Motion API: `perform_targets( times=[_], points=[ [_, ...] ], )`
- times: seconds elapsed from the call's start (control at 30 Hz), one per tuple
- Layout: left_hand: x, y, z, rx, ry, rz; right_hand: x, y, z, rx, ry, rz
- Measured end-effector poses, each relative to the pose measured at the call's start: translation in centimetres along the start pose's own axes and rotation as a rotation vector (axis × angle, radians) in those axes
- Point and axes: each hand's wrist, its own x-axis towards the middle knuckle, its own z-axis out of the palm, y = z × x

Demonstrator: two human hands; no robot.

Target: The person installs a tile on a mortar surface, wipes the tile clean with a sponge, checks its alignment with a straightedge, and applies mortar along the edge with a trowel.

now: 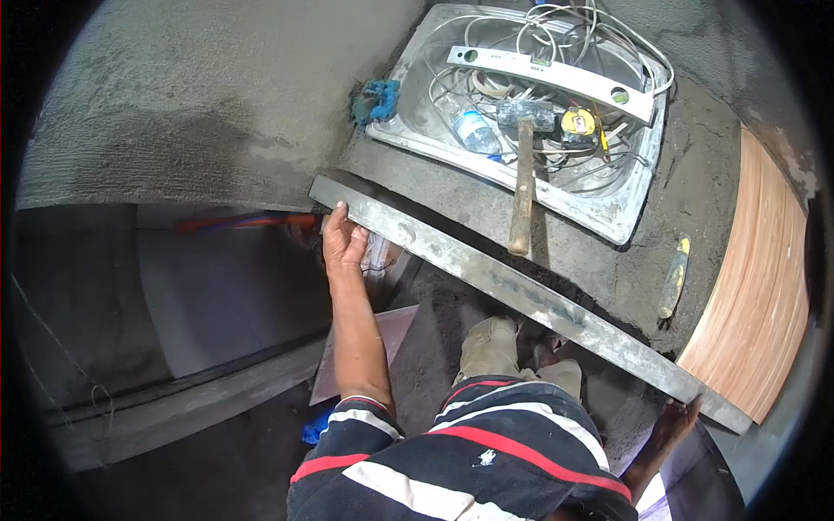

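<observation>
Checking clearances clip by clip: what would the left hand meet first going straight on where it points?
The long grey bar, which the left hand is holding; depth beyond it is hard to judge.

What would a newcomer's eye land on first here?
Probably the long grey bar slanting across the middle, with the left hand near its upper end and the right hand near its lower end. Beyond it sits a grimy basin, crossed by a white level, a hammer jutting over its rim.
</observation>
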Motion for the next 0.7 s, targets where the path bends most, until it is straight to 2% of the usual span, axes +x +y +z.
perform_targets(
  times=[0.03, 0.07, 0.1, 0.13, 0.17, 0.2, 0.23, 0.27, 0.3, 0.33, 0.37, 0.43, 0.5, 0.53, 0.67, 0.7],
  points=[
    [0.0, -0.3, 0.3, 0.015, 0.006, 0.01, 0.1, 0.3, 0.2, 0.002, 0.005, -0.009],
    [-0.2, 0.3, -0.6, 0.163, -0.025, 0.058, 0.1, 1.0, 1.3, -0.037, 0.063, -0.062],
    [-0.3, 0.3, -1.0, 0.17, 0.058, 0.031, 0.0, 1.1, 2.2, -0.078, 0.136, -0.138],
    [-0.5, 0.3, -0.8, 0.174, 0.141, 0.004, -0.3, 0.9, 5.3, -0.041, 0.147, -0.112],
    [-0.5, 0.2, -0.5, 0.175, 0.223, -0.023, -1.3, 0.5, 5.0, 0.146, 0.129, -0.037],
    [-2.8, -1.2, -1.5, 0.932, -0.076, 0.46, -1.4, 0.9, 3.3, 0.178, 0.241, -0.015],
    [-3.2, -1.1, -0.7, 0.917, -0.155, 0.432, -1.5, 1.3, 1.6, 0.212, 0.354, 0.003],
    [-3.8, -0.9, 0.2, 0.901, -0.233, 0.401, -2.2, 0.2, 7.8, 0.142, 0.425, -0.017],
    [-1.7, -0.4, -3.1, 0.921, -0.302, 0.466, -2.0, 0.4, 9.2, 0.186, 0.469, -0.058],
    [0.9, 0.6, -6.6, 0.904, -0.496, 0.517, -1.9, 1.2, 8.2, 0.19, 0.421, -0.082],
    [2.4, 1.0, -8.5, 0.938, -0.558, 0.568, -1.4, 1.6, 7.2, 0.184, 0.359, -0.092],
    [2.4, 0.6, -9.2, 0.905, -0.587, 0.64, -1.3, 1.3, 6.8, 0.147, 0.291, -0.09],
    [-0.6, -0.9, -5.7, 0.889, -0.442, 0.678, -1.5, 1.2, 7.2, 0.162, 0.309, -0.109],
    [0.8, -1.1, -5.6, 0.872, -0.47, 0.682, -1.7, 1.1, 7.5, 0.163, 0.318, -0.086],
    [4.4, 0.5, -7.4, 0.827, -0.426, 0.499, -2.8, 0.7, 8.3, 0.166, 0.359, -0.121],
    [4.4, 0.6, -7.5, 0.829, -0.424, 0.507, -3.1, 1.1, 7.7, 0.175, 0.363, -0.132]
  ],
)
